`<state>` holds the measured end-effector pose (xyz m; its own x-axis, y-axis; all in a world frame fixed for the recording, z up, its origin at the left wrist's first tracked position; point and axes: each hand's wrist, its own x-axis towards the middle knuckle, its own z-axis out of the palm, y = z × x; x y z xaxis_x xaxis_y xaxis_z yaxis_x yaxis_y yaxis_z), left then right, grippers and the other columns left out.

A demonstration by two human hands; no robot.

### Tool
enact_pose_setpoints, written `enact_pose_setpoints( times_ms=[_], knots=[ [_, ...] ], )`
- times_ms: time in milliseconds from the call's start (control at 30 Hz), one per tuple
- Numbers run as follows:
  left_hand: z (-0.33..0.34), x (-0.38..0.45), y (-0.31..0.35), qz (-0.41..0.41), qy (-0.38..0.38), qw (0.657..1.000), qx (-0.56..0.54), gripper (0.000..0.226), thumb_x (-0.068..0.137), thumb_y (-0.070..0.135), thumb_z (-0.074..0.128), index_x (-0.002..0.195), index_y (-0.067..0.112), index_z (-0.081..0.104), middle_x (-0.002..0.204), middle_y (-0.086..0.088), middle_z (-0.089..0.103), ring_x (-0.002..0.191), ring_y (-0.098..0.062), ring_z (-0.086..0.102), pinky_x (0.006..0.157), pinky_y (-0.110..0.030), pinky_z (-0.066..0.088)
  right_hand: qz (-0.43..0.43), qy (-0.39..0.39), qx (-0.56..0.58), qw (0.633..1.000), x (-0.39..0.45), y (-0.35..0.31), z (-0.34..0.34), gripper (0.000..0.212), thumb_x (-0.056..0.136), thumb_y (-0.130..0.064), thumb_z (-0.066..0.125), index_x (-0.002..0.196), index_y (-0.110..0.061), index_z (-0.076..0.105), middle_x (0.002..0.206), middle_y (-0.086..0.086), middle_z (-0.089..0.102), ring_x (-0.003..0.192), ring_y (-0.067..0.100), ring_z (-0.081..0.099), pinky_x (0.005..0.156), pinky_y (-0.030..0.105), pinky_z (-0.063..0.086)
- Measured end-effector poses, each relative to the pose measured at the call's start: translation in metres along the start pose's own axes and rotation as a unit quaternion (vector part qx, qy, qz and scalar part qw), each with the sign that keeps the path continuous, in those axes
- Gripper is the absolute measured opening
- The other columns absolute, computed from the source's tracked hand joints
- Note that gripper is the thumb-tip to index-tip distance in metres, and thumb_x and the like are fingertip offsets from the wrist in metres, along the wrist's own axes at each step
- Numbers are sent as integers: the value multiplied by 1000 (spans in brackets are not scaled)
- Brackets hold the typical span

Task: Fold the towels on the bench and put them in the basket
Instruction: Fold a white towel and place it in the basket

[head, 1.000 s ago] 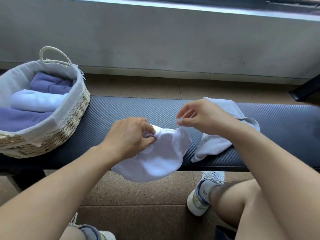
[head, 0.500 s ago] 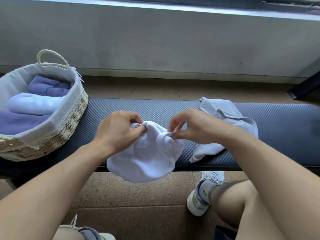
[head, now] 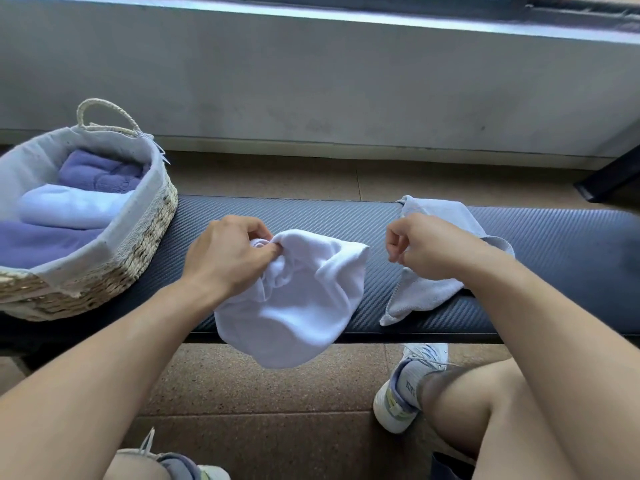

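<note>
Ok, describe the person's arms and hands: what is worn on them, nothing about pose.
Both arms are bare as far up as the view shows: no sleeves in sight. The left hand and right hand wear no gloves; no watch, bracelet or ring shows on the sides facing the camera.

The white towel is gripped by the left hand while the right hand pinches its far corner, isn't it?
Not quite. The head view shows the left hand gripping the white towel, but the right hand holds nothing; its curled fingers are apart from the towel's corner.
</note>
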<state>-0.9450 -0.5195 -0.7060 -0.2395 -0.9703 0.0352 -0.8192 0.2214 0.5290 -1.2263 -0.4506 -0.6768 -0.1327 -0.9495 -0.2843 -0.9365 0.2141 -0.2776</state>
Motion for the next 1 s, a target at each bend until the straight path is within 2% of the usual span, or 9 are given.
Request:
enact_pose_setpoints(
  times_ms=[100, 167, 300, 433, 533, 667, 733, 833, 1000],
  knots=[
    [1, -1, -1, 17, 0, 1000, -6, 20, 79, 54, 72, 79, 35, 72, 80, 8, 71, 81, -22, 65, 67, -36, 54, -1, 71, 77, 994, 0, -10, -2, 28, 90, -3, 51, 79, -27, 62, 79, -13, 66, 86, 16, 64, 81, 38, 54],
    [1, -2, -1, 20, 2, 1000, -6, 20, 79, 55, 72, 80, 35, 72, 80, 7, 71, 82, -23, 65, 67, -36, 54, -23, 82, 157, 984, -2, -25, 1, 7, 97, -23, 61, 98, -29, 64, 91, -16, 67, 91, 11, 65, 79, 33, 53],
    [1, -3, 0, 16, 2, 1000, -5, 20, 81, 55, 73, 81, 35, 72, 80, 7, 71, 82, -23, 65, 67, -36, 53, -51, -13, 101, 994, -2, -46, 13, 41, 87, -58, 69, 118, -31, 64, 117, -13, 64, 107, 12, 60, 85, 30, 46],
    [-2, -3, 0, 9, 8, 1000, 1, 22, 83, 55, 72, 81, 34, 73, 83, 8, 71, 83, -22, 65, 66, -34, 51, -28, -39, 19, 999, 4, -45, 17, 31, 79, -54, 79, 91, -30, 65, 93, -10, 68, 88, 16, 63, 74, 34, 51],
    [-3, -3, 1, -3, 6, 1000, 2, 19, 81, 52, 72, 79, 33, 73, 81, 10, 71, 83, -22, 66, 68, -35, 54, -8, 1, 35, 999, 3, -40, 9, 34, 71, -53, 85, 81, -27, 66, 81, -9, 69, 79, 11, 64, 68, 35, 50],
    [-4, -2, 1, -5, 8, 1000, 0, 19, 80, 51, 73, 78, 32, 73, 80, 10, 70, 82, -21, 66, 69, -35, 54, 13, 28, 5, 1000, -3, -30, -2, 24, 74, -34, 88, 73, -26, 65, 81, -13, 68, 78, 10, 61, 67, 32, 48],
    [-4, -3, 1, 13, 2, 1000, -10, 21, 79, 52, 75, 78, 32, 73, 80, 11, 70, 82, -19, 65, 68, -35, 54, 29, 9, -60, 998, -6, -27, -1, 21, 82, -15, 74, 70, -30, 66, 91, -15, 71, 80, 11, 62, 70, 31, 47],
    [-4, -6, 1, 47, -9, 998, -41, 29, 78, 60, 76, 85, 31, 74, 83, 13, 69, 80, -12, 64, 67, -32, 50, 14, 36, -101, 994, -9, -40, 7, 27, 86, -11, 56, 87, -35, 67, 115, -10, 69, 109, 20, 61, 83, 35, 40],
    [-14, -10, 0, 38, 34, 995, -83, 47, 71, 66, 77, 104, 34, 71, 90, 13, 63, 79, 2, 54, 71, -30, 40, -139, 150, 44, 978, 6, -75, 26, 38, 93, -15, 59, 128, -30, 58, 134, -9, 60, 125, 17, 49, 103, 35, 39]
  ],
)
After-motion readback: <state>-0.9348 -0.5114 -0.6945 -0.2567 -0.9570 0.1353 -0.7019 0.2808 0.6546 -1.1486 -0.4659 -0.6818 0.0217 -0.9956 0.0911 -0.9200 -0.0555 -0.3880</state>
